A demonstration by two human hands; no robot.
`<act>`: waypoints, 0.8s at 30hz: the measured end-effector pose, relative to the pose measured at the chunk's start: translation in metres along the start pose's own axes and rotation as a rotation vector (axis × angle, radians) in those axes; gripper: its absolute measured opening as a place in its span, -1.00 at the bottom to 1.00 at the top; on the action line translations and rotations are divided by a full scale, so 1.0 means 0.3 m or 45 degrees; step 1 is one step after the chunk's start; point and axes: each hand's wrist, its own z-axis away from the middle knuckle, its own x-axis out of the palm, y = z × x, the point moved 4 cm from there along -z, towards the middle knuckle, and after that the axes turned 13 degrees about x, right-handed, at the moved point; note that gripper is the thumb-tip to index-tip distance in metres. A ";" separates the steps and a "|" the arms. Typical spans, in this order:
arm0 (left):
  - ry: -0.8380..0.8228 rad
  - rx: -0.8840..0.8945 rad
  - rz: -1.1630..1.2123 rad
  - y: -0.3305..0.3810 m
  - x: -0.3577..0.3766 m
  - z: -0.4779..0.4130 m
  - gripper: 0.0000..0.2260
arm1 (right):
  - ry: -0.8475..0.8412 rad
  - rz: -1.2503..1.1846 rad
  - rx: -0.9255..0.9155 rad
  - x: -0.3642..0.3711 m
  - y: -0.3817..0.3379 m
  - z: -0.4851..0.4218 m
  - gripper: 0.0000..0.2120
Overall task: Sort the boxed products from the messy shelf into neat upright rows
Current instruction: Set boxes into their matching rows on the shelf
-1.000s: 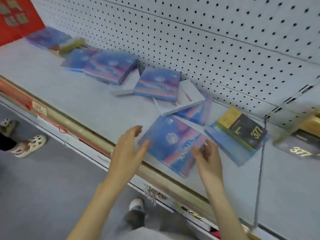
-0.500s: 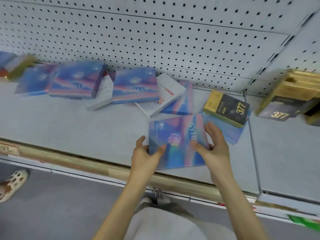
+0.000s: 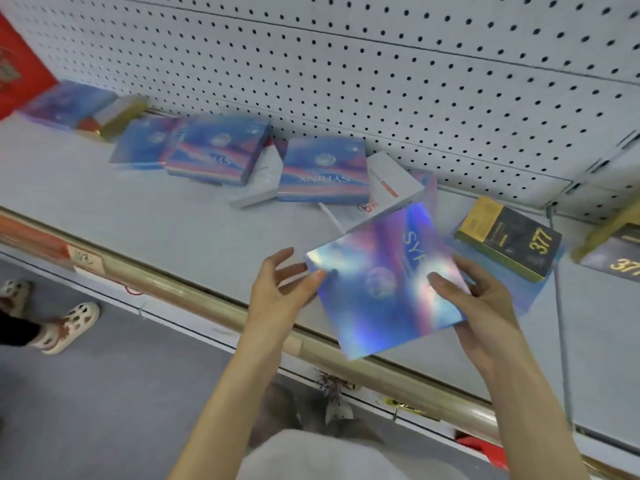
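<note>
Pegboard back wall (image 3: 381, 81) fills the top of the view, with the grey shelf (image 3: 156, 209) under it, fronted by a gold rail (image 3: 207, 299); grey floor (image 3: 104, 393) below. Messy row flat along the back of the shelf: far-left blue box (image 3: 65, 102) with a gold box (image 3: 121, 116) beside it, blurred; then two overlapping blue boxes (image 3: 138, 143), (image 3: 218, 150); a blue SYRINX box (image 3: 323, 171) lying partly on a white box (image 3: 259, 181); a second white box (image 3: 391, 181) tilted against its right side. To the right, a black-and-gold 377 box (image 3: 512, 244) lies on a flat light-blue box (image 3: 526, 296); another 377 box (image 3: 616, 261) sits past the wire divider (image 3: 559, 323), cut off by the frame edge. The holographic box (image 3: 381, 306) is off the shelf, tilted, face to camera, "SY" readable near its top, hanging over the shelf front and rail, directly between both hands. Right hand (image 3: 485, 306) holds its right edge: thumb on the front face, fingers behind, lower corner against the palm. Left hand (image 3: 277, 299) pinches the left edge lightly, thumb tip on the front face, index finger splayed clear of the top-left corner. Another person's sandalled feet (image 3: 72, 323) at far left. Price tag (image 3: 86, 261) on the rail.
</note>
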 end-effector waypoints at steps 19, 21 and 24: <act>-0.339 0.232 -0.357 0.147 -0.829 -0.498 -0.72 | -0.099 -0.185 0.249 1.128 0.130 -0.305 -0.87; -0.219 0.209 -0.222 0.140 -0.897 -0.542 -0.78 | -0.012 -0.452 0.376 1.190 0.178 -0.332 -0.94; -0.105 0.213 -0.126 0.128 -0.994 -0.609 -0.88 | 0.328 -0.617 0.394 1.153 0.261 -0.332 -0.93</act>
